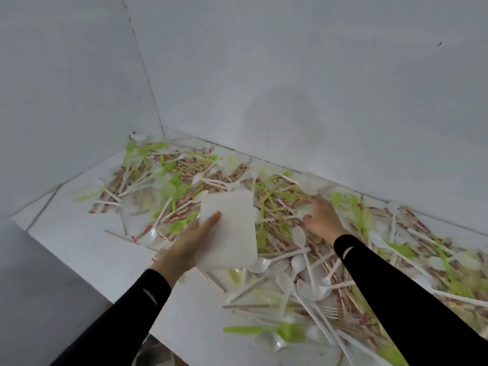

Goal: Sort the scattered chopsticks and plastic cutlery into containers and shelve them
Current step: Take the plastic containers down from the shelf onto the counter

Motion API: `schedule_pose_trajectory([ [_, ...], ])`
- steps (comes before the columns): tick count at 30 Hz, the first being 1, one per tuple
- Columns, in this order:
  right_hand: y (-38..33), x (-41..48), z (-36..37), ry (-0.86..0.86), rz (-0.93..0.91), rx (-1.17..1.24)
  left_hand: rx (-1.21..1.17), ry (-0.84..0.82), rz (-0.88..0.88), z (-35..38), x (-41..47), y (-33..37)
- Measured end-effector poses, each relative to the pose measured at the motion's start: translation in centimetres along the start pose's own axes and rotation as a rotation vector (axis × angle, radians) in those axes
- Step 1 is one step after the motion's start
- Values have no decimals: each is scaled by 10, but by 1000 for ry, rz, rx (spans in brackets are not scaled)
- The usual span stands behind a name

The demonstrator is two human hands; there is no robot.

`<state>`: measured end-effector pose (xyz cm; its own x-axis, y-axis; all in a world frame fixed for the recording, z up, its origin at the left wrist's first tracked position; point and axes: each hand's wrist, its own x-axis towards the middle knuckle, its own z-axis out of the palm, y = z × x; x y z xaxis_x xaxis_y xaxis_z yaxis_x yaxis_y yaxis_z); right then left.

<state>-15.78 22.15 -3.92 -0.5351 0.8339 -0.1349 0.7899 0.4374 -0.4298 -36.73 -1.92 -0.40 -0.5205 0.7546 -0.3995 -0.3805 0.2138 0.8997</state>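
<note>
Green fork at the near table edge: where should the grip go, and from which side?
Grip the free end of the handle, coming in from the left. The green fork lies flat with its handle pointing left over bare table. Its head on the right is crowded by white cutlery.

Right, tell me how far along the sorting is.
Barely started. Nothing looks sorted: chopsticks, white cutlery and green cutlery lie mixed on the white surface. The left hand holds a white container; the right hand reaches in among them. All sorting and shelving remain.
</note>
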Motion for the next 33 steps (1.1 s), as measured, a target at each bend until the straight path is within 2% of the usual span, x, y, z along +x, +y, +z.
schedule_pose_trajectory([
  [2, -2, 18, 0, -18, 127, -188, -10, 13, 4, -19, 15, 14],
  [5, 0, 39, 2, -70, 212, -422, -10, 12, -2, -49, 36, 27],
  [7, 3, 49, 4, -90, 262, -468, -5, 1, -16, -66, 48, 33],
  [9, 4, 55, 5, -38, 292, -479, 9, -10, -23, -81, 58, 36],
  [12, -2, 58, 8, 261, 212, -471, -7, -29, -33, -98, 73, 38],
  [15, -26, 57, 3, 609, -23, -304, -27, -42, -44, -104, 90, 40],
  [19, -82, 52, -11, 833, -322, -69, -64, -60, -48, -98, 109, 40],
  [21, -117, 44, -16, 786, -345, 303, -94, -93, -52, -93, 116, 41],
  [23, -150, 33, -21, 673, -262, 688, -108, -127, -41, -89, 117, 44],
  [25, -174, 27, -15, 519, -143, 934, -100, -146, -22, -87, 118, 47],
  [27, -185, 24, 1, 364, -40, 997, -97, -163, -14, -86, 119, 50],
  [33, -204, 22, 51, 43, 104, 835, -50, -193, -9, -87, 118, 57],
])
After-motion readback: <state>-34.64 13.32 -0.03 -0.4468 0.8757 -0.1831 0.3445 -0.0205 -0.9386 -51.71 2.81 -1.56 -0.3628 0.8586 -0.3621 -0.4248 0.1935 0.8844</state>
